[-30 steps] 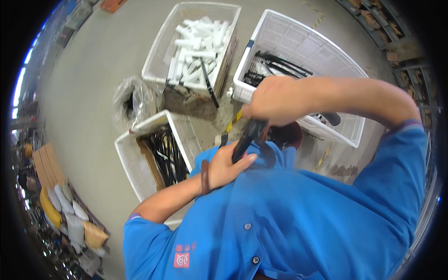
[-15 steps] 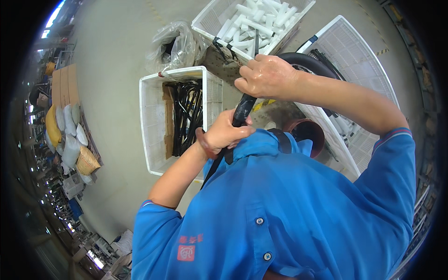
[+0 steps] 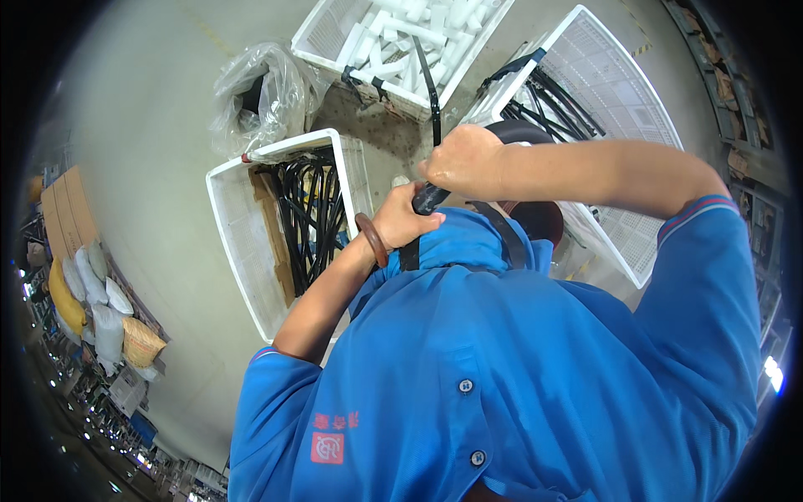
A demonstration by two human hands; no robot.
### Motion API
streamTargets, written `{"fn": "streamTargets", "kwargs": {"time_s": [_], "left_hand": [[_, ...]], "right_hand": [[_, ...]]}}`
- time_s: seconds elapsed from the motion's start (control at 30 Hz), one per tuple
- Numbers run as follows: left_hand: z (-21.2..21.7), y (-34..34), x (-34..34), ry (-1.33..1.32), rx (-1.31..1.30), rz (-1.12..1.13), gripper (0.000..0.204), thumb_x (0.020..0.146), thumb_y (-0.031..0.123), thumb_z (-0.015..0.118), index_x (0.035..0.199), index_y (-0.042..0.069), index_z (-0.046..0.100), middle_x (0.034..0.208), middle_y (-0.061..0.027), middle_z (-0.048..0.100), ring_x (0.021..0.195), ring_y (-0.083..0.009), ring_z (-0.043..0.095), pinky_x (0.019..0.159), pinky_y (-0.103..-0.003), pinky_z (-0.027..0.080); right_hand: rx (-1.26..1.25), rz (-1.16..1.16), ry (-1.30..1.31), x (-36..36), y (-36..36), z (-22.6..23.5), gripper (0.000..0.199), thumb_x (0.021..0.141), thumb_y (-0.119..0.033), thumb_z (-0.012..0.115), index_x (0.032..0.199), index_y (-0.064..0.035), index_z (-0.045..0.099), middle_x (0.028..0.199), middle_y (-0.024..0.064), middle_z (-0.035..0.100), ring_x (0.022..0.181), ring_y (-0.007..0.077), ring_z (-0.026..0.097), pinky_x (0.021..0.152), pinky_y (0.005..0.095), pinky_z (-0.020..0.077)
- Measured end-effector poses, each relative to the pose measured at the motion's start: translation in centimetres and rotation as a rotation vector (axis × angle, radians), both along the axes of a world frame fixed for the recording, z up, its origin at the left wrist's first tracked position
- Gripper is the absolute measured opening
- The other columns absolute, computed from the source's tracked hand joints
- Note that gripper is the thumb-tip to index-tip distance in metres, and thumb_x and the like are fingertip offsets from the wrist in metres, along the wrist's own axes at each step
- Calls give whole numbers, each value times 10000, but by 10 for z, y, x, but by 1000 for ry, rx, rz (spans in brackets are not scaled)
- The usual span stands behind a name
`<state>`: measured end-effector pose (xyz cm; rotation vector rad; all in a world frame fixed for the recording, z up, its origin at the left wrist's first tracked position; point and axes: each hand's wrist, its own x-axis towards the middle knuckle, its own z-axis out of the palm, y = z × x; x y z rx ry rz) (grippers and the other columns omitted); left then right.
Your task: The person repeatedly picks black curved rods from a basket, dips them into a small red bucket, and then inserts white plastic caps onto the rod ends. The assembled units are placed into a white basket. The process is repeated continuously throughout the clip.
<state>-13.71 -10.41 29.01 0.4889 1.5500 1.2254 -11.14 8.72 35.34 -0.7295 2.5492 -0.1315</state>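
Black tubular sleeve [image 3: 429, 199]: between both hands, long axis slanting near left to far right. Left hand [image 3: 403, 219]: the nearer, fingers wrapped round the near end. Right hand [image 3: 465, 159]: fist closed over the far end. Slim black rod [image 3: 435, 109]: just beyond the right fist.

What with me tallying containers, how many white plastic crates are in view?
3: the top crate, the left crate, and the right crate, partly behind the bare right forearm. More may be hidden.

Soft, even light, white glare [image 3: 774, 374] at far right, bent edges, black corners.
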Motion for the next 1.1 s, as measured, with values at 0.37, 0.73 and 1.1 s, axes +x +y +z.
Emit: {"fn": "streamTargets", "kwargs": {"time_s": [0.37,0.73,1.1], "left_hand": [[-86,-23,-96,-691,-160,365,331,981,379,583,972,50,550,567,10,474,391,-76,398,365,-247,313],[-171,-76,-103,-899,70,1047,607,990,435,540,1434,48,394,626,14,455,425,-72,353,395,-239,271],[-249,-99,-65,-1099,242,1374,785,951,337,643,1551,86,203,652,-40,399,467,-96,353,388,-239,251]], "right_hand": [[-266,108,612,-113,4,-135,299,795,-206,614,1073,-97,597,1077,80,586,1104,242,544,1018,401,359],[44,-568,85,-285,191,-508,250,811,-71,598,1060,-50,615,1179,140,565,1126,307,553,909,408,484],[93,-782,-302,-373,134,-781,742,748,-393,774,1337,-64,462,1258,175,608,1172,302,586,1003,461,430]]}}
